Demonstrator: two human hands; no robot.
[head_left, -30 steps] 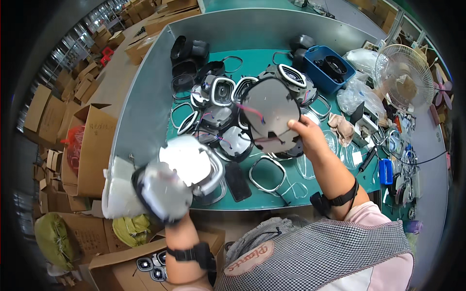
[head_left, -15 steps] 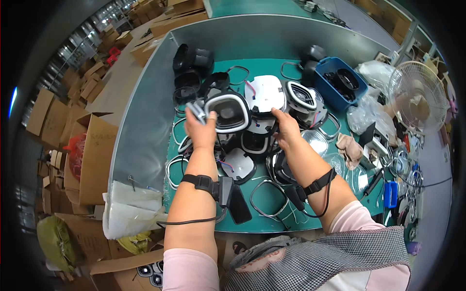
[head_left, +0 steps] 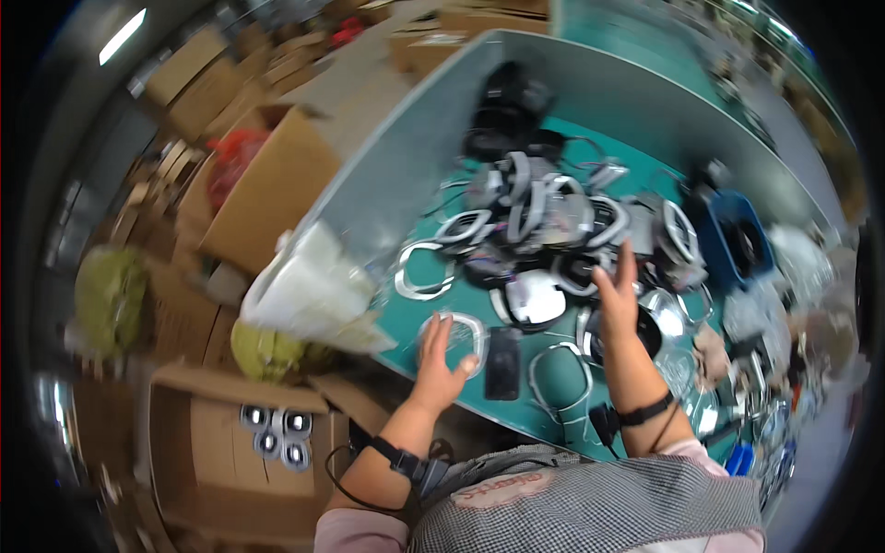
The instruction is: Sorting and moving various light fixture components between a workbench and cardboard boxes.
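My left hand (head_left: 437,370) is at the near left edge of the green tabletop, fingers stretched and thumb apart. It is over a pale ring-shaped frame (head_left: 477,334); whether it touches it is hard to tell. My right hand (head_left: 619,300) is raised with spread fingers, holding nothing, beside a heap of black housings with grey rims (head_left: 544,217). A white-faced housing (head_left: 536,297) lies in front of the heap. Between my hands rests a dark flat rectangular device (head_left: 502,363). Motion blurs the heap.
Metal walls (head_left: 387,152) border the table. A blue bin (head_left: 740,241) with black parts and clear plastic bags (head_left: 797,263) stand at the right. More ring frames (head_left: 560,378) lie near the front. At lower left, an open carton (head_left: 207,442) holds several grey-rimmed units.
The view has swung left, and the open carton shows more fully. My left hand has come back toward the near edge, without the silvery piece. My right hand has left the white-faced housing.
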